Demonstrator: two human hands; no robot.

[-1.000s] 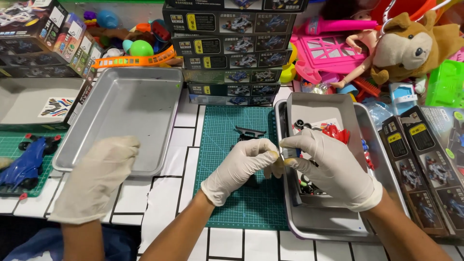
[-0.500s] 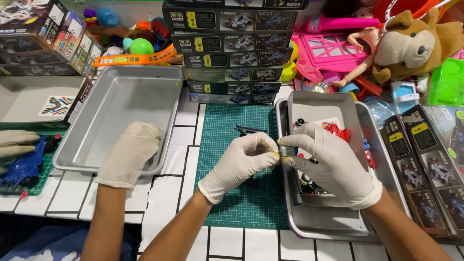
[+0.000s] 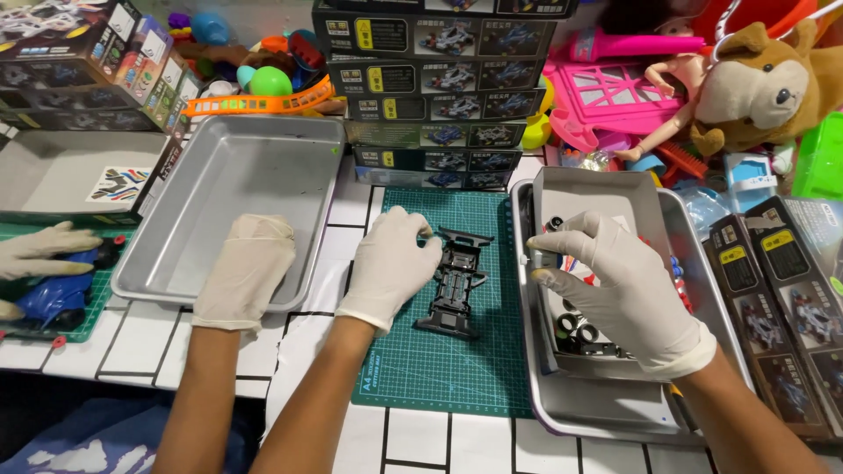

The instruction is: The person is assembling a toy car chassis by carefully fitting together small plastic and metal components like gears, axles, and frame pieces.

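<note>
My left hand (image 3: 391,263), in a white glove, rests on the green cutting mat (image 3: 439,369). Its fingertips hold the front left corner of a black toy car chassis (image 3: 457,285) that lies flat on the mat. My right hand (image 3: 615,285), also gloved, hovers over the inner grey parts box (image 3: 597,189) inside the right metal tray (image 3: 606,417). Its thumb and forefinger pinch a small pale part at the box's left edge. Black wheels (image 3: 575,329) and other small parts lie in the box under my palm.
Another person's gloved hand (image 3: 246,268) reaches into the empty metal tray (image 3: 237,167) on the left; their other hand (image 3: 39,250) rests on a blue toy car (image 3: 48,298). Stacked kit boxes (image 3: 435,83) stand behind the mat, with toys and a plush dog (image 3: 755,79) at the back right.
My hands, joined over the right tray's edge, have parted. The chassis now lies on the mat under my left fingers. The other person's hand moved right into the left tray.
</note>
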